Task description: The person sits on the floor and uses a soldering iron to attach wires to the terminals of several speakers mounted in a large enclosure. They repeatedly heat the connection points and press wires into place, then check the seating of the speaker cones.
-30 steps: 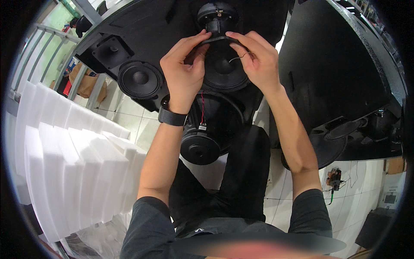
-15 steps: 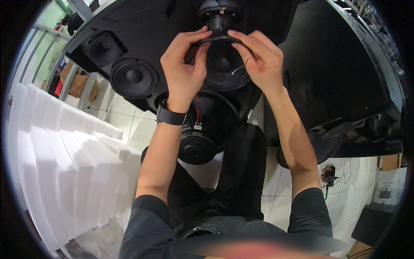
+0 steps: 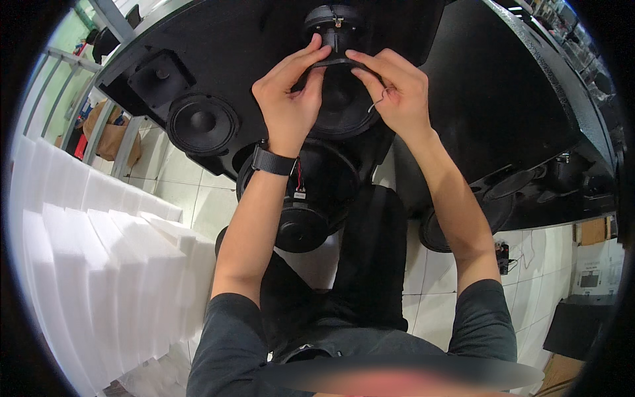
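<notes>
Both hands grip a black horn tweeter (image 3: 334, 41), its round driver pointing away from me and its flat flange edge toward me. My left hand (image 3: 291, 99) pinches the left side of the flange between thumb and fingers. On the right side, my right hand (image 3: 393, 89) has a similar pinch. A thin pale wire (image 3: 377, 102) curls beside my right palm; what it joins is hidden. Beneath the tweeter lies a round black speaker cone (image 3: 340, 106), partly covered by my hands. A red and black wire pair with a white connector (image 3: 300, 195) hangs over a larger black speaker (image 3: 331, 172).
A black cabinet panel (image 3: 238, 59) carries a square horn (image 3: 161, 76) and a round speaker (image 3: 202, 120) at left. Another black cabinet (image 3: 496, 99) stands at right. White foam sheets (image 3: 112, 264) are stacked left, near a metal rail (image 3: 66, 59). A small dark device (image 3: 503, 257) lies on the tiles.
My hands and the tweeter have shifted slightly relative to the cabinet, both still gripping the flange. The whole view has moved a little.
</notes>
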